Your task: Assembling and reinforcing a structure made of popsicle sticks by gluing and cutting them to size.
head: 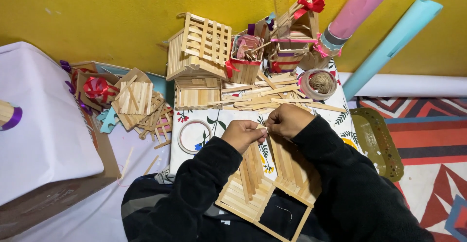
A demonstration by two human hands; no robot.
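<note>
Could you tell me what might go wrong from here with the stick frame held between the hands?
The left hand and right hand pinch the top of the stick frame, which leans over the lap; a slip could bend or split its thin slats.

Loose sticks lie right behind the hands, so a sleeve might scatter them.

The tape roll sits close to the left hand and could get knocked off the cloth's edge.
</note>
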